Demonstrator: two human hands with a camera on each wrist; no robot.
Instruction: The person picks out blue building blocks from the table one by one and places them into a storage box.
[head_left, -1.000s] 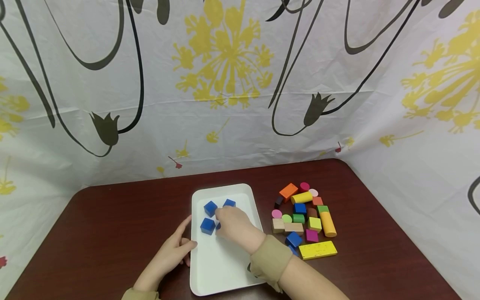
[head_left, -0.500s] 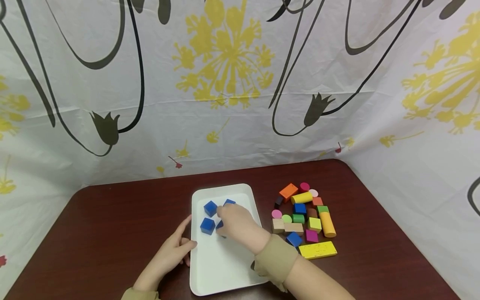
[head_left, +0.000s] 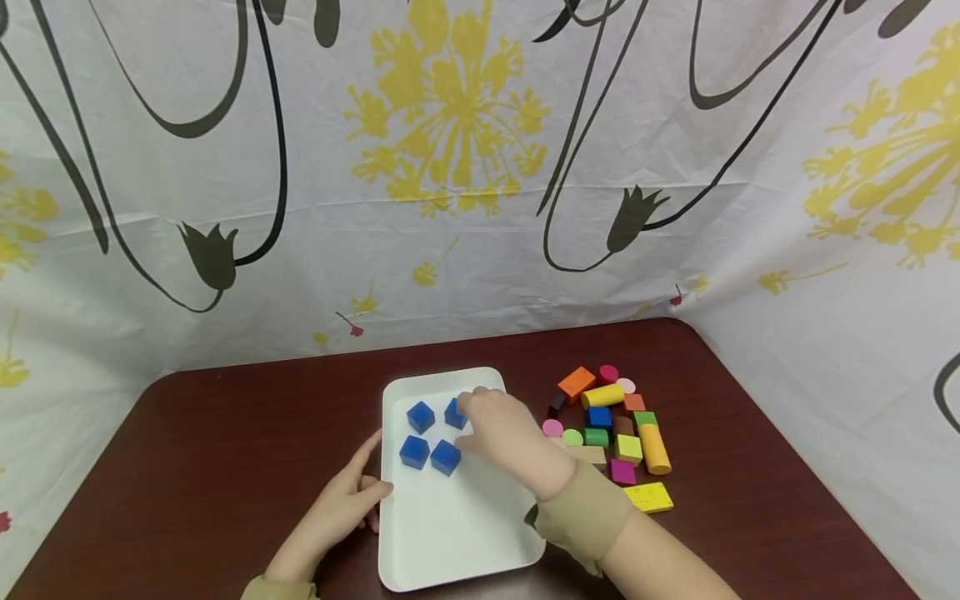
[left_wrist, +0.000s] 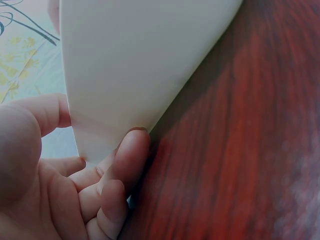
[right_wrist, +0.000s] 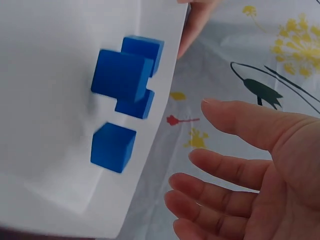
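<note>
Several blue cubes sit spaced apart in a white tray (head_left: 457,533), two by two in its far half. One blue cube (head_left: 446,457) is nearest my right hand (head_left: 502,429); another blue cube (head_left: 454,414) is partly hidden behind it. In the right wrist view, that hand's fingers (right_wrist: 225,170) are spread, holding nothing, apart from the cubes. My left hand (head_left: 341,504) holds the tray's left side. Its thumb lies over the rim, and in the left wrist view curled fingers (left_wrist: 131,157) touch the outer wall.
Right of the tray lies a cluster of coloured blocks: a yellow cylinder (head_left: 655,450), an orange block (head_left: 577,383), a magenta cube (head_left: 622,472) and others. My right forearm partly covers a long yellow block (head_left: 649,497). A patterned white cloth (head_left: 420,300) stands behind the dark red table (head_left: 225,467).
My right hand has let go of the near-right blue cube and moved right and away from it. That cube now shows fully in the tray. My left hand has not moved.
</note>
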